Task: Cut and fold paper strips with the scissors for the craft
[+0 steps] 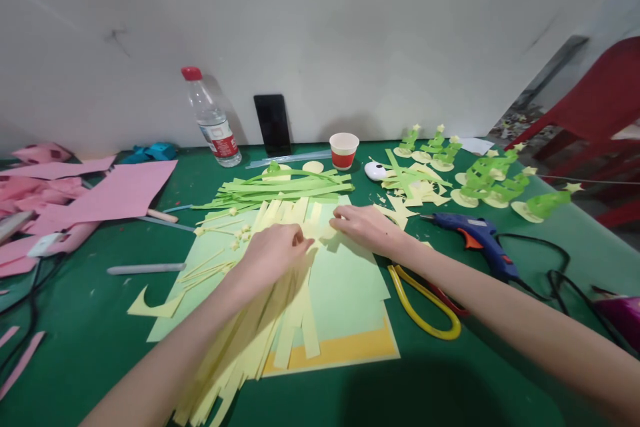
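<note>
My left hand [276, 252] is closed in a pinch above a bundle of long pale yellow paper strips [255, 327]. My right hand [367, 228] has its fingers pinched together over pale green paper sheets [345, 287]. A small pale yellow patch lies between the hands, but what either one grips is too small to make out. Several tiny paper stars [245, 235] and thin strips [207, 271] lie left of my left hand. Yellow-handled scissors [425, 307] lie under my right forearm, their blades hidden.
Green paper strips [280, 187] lie behind the hands. A paper cup [344, 151], phone [273, 125] and water bottle [215, 120] stand near the wall. Right are a glue gun [475, 240] with its cord, and several green spirals [493, 177] topped with stars. Pink paper [125, 193] covers the left.
</note>
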A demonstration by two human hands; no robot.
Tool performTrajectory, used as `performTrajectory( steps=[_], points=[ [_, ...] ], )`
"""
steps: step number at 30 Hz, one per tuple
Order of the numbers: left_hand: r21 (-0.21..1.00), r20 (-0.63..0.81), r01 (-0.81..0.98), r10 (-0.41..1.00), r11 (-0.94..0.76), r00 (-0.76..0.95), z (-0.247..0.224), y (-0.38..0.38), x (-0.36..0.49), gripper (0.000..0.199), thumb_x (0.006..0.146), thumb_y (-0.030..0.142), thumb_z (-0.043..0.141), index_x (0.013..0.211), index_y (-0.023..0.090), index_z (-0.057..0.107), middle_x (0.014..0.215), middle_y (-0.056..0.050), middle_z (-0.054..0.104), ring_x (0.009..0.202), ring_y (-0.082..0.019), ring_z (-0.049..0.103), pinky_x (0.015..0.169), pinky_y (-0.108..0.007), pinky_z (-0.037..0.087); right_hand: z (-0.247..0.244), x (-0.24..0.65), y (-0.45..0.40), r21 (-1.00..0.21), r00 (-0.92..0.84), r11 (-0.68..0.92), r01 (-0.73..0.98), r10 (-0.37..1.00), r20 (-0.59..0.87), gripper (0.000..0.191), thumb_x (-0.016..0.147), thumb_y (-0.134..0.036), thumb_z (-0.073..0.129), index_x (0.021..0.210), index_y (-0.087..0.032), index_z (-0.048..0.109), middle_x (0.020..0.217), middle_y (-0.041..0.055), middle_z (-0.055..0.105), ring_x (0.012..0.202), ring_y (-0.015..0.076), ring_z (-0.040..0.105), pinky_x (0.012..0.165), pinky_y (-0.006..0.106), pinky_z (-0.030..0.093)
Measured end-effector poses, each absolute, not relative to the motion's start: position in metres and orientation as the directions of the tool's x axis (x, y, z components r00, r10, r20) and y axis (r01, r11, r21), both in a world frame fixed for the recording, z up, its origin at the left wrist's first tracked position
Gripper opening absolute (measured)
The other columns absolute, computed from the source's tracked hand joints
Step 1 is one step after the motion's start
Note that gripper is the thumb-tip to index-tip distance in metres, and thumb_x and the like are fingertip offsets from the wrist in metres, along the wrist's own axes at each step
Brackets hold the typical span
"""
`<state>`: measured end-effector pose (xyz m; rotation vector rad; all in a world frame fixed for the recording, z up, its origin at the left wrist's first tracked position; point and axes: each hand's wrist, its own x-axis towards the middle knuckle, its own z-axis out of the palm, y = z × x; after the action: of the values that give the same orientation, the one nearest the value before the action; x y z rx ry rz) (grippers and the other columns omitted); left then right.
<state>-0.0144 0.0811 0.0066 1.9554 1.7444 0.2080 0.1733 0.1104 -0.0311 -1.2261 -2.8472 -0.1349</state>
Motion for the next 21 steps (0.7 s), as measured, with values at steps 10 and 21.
performTrajectory(
  steps=[10, 21],
  points=[
    [0.388, -0.302, 0.920, 0.936, -0.049, 0.178, -0.012, 0.087, -0.014, 0.022, 0.068, 0.041, 0.052, 0.063, 0.020, 0.057, 0.075, -0.005, 0.067, 0.064, -0.022, 0.059, 0.051, -0.027, 0.035, -0.030, 0.187, 0.105, -0.266, -0.599, 0.605, 0.750, 0.792, 0.113, 0.016, 0.086, -0.025, 0.050, 0.091, -0.012, 0.058, 0.091, 0.0038, 0.061, 0.078, 0.0130, 0.059, 0.069, 0.031, 0.050],
    [0.514, -0.224, 0.852, 0.944, -0.097, 0.242, -0.003, 0.091, -0.024, 0.022, 0.070, 0.037, 0.047, 0.056, 0.020, 0.048, 0.064, -0.003, 0.058, 0.057, -0.019, 0.053, 0.049, -0.025, 0.030, 0.002, 0.231, 0.116, -0.444, -0.241, 0.278, 0.852, 0.961, 0.139, 0.036, 0.087, -0.029, 0.037, 0.067, -0.014, 0.063, 0.055, 0.0025, 0.061, 0.048, 0.0121, 0.054, 0.047, 0.024, 0.039]
  ],
)
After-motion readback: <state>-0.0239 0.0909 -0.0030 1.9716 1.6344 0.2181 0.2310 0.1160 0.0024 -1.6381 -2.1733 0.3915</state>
